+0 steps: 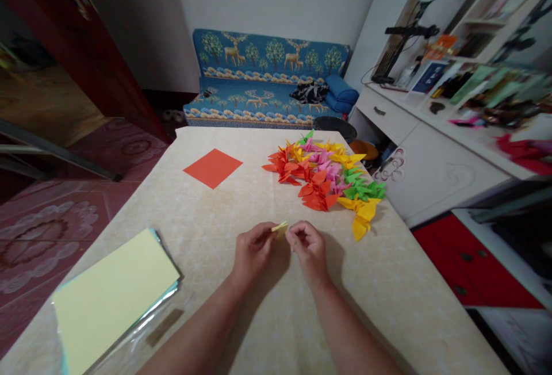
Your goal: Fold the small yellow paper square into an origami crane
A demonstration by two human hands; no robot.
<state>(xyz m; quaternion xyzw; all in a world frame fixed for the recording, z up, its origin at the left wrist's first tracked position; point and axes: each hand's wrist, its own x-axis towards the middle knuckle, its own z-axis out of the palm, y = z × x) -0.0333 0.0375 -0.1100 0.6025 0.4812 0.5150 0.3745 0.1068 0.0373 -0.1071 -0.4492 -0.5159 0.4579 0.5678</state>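
Observation:
In the middle of the table, my left hand (255, 248) pinches a small piece of folded pale-yellow paper (280, 228), whose layered edge sticks out past the fingers. Close by on the right, my right hand (308, 247) has its thumb and fingertips pressed together at the paper's right end; whether it grips the paper or something small is hidden. Beyond my hands lies a heap of folded paper cranes (319, 173) in red, pink, green and yellow. A flat red paper square (213, 168) rests at the far left of the table.
A stack of pale-yellow and blue sheets (116, 294) in a clear wrapper lies at the table's left front. Behind the table (207, 208) stands a blue patterned sofa (267, 84). A white cabinet (444, 150) with a cluttered top is on the right, a dark red door (95, 47) on the left.

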